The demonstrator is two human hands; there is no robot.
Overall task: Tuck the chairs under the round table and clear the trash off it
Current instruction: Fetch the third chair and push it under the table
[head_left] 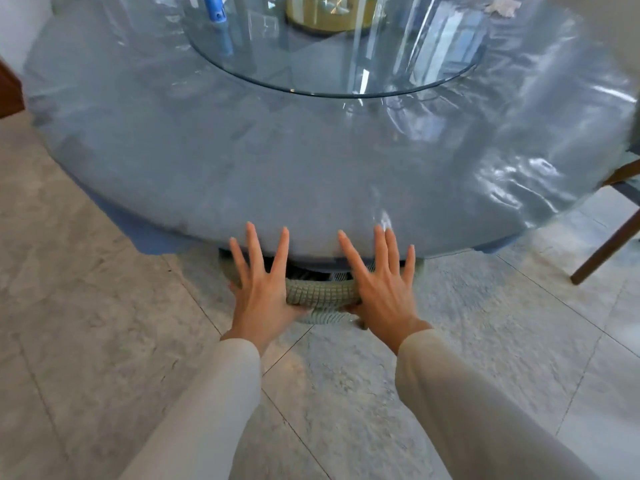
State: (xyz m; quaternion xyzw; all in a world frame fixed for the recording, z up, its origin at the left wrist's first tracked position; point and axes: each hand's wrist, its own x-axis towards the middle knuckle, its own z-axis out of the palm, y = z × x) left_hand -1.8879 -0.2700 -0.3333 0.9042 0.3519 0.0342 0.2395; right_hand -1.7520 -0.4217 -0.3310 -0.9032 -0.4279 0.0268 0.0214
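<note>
I had my left hand (258, 292) and right hand (381, 289) flat on the chair (320, 294) back, fingers spread straight, gripping nothing. It sat between my palms, mostly under the round table (242, 174) rim just past the fingertips. Tiled floor (104, 306) lay behind both wrists.

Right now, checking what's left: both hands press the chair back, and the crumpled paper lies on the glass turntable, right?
No: head view shows the crumpled paper on the plastic cover, outside the turntable. The left hand and right hand do press the chair back.
</note>
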